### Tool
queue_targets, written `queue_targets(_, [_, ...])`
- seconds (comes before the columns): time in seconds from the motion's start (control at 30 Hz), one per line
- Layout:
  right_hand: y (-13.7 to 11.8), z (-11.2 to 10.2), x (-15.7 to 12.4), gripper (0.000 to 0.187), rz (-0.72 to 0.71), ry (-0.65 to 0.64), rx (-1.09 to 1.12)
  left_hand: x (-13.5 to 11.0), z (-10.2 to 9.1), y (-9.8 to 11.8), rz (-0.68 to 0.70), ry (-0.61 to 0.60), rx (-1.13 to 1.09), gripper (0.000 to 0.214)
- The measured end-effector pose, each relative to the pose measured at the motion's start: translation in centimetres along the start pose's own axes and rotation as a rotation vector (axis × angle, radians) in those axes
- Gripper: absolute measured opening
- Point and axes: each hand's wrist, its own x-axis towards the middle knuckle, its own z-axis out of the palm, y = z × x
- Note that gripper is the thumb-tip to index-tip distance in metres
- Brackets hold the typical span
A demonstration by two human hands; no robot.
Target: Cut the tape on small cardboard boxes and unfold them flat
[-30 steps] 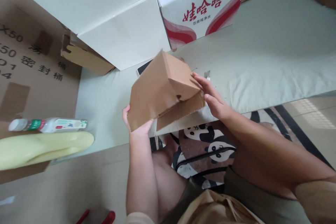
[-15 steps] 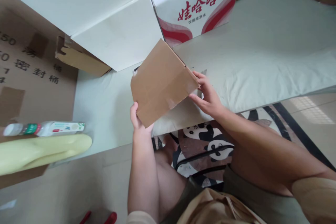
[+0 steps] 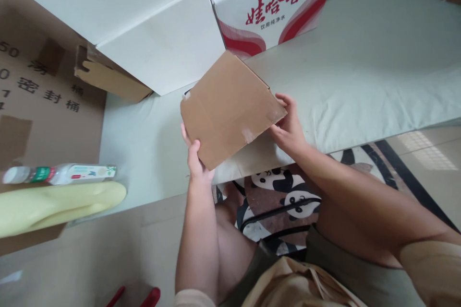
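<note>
A small brown cardboard box (image 3: 230,105) is held between both hands just above the near edge of a pale cloth-covered surface (image 3: 360,72). One flat face of the box is turned up toward me, with traces of torn tape on it. My left hand (image 3: 194,158) grips its lower left corner, fingers hidden behind the cardboard. My right hand (image 3: 288,127) holds the right corner, fingers curled around the edge.
A white carton (image 3: 144,19) and a carton printed with red characters (image 3: 273,5) stand behind the box. A large brown carton (image 3: 43,91) lies at left, with a plastic bottle (image 3: 61,174) and a pale yellow object (image 3: 54,204). A panda-patterned seat (image 3: 284,196) is below.
The box has been turned over in both hands: its folded flaps and side were showing, now one flat face points up. The left hand shifted up along the lower corner.
</note>
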Motion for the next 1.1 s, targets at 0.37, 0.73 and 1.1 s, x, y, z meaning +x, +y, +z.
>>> queue_targets(0.37, [-0.3,0.0,0.1,0.055,0.029,0.084,-0.158,0.6,-1.2,-0.6,0.121,-0.072,0.166,0.083])
queue_targets(0.73, [-1.6,0.8,0.3,0.058,0.018,0.118,-0.257,1.2,-1.4,-0.9,0.197,-0.067,0.273,0.1])
queue_targets(1.1, [-0.7,-0.3,0.6,0.05,-0.013,0.091,-0.051,1.0,-2.5,0.8,-0.006,-0.051,0.028,0.076])
